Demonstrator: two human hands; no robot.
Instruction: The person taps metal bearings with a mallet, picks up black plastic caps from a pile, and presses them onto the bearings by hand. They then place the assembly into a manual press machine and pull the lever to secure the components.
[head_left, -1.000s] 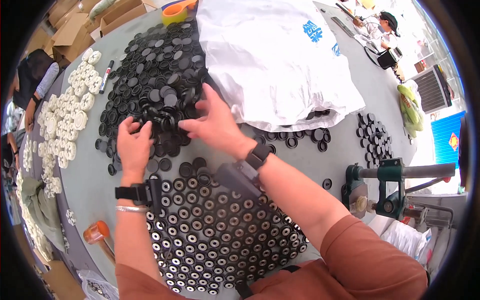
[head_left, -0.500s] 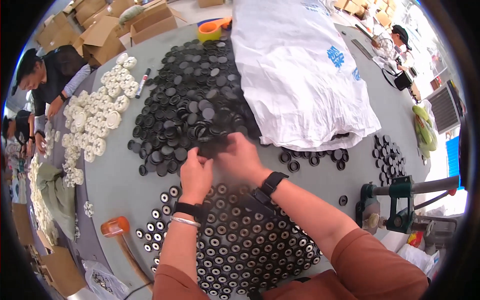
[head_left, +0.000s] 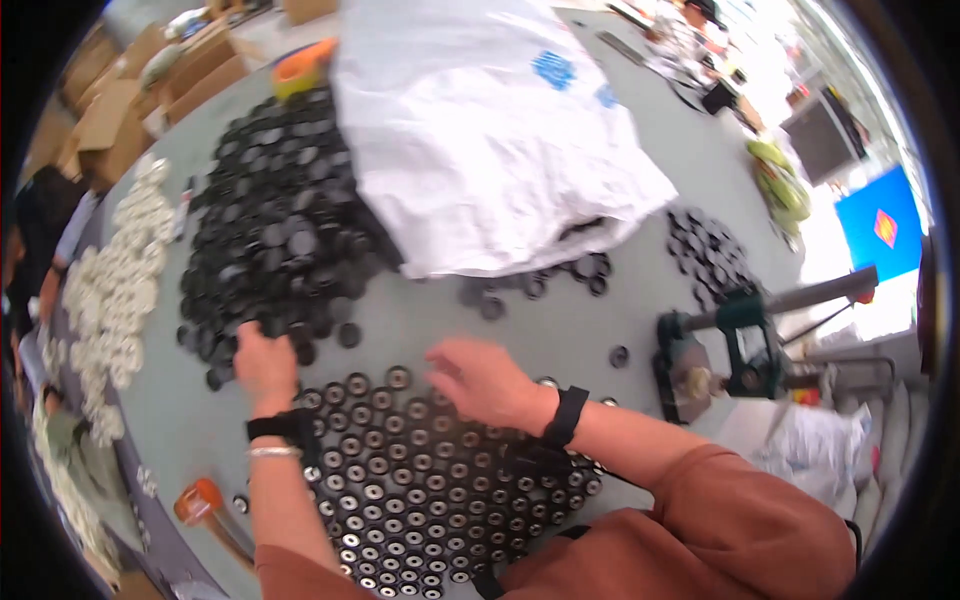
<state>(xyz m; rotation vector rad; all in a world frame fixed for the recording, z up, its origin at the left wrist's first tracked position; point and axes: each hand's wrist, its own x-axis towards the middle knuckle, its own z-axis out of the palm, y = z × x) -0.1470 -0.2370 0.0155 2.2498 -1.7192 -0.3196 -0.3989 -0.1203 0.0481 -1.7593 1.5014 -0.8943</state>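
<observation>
My left hand (head_left: pixel 265 365) is at the near edge of a heap of round black caps (head_left: pixel 275 210). Its fingers are bent and blurred, and whatever may be under them is hidden. My right hand (head_left: pixel 490 385) hovers over the far rows of black rings with metal centres (head_left: pixel 410 490), which stand close together in front of me. Its fingers point left, thumb apart from them, and I see nothing between them. Both wrists wear black bands, and a silvery bracelet (head_left: pixel 274 452) is on the left one.
A large white sack (head_left: pixel 500 150) lies beyond the rings, loose caps (head_left: pixel 535 288) at its mouth. To the right stands a green hand press (head_left: pixel 735 345); at the lower left lies an orange mallet (head_left: pixel 200 500). White plastic parts (head_left: pixel 115 290) and a co-worker (head_left: pixel 45 230) are far left.
My hands have parted: the left went to the heap's near left edge, while the right drew back over the rings. My view has turned, so the table's things appear further left.
</observation>
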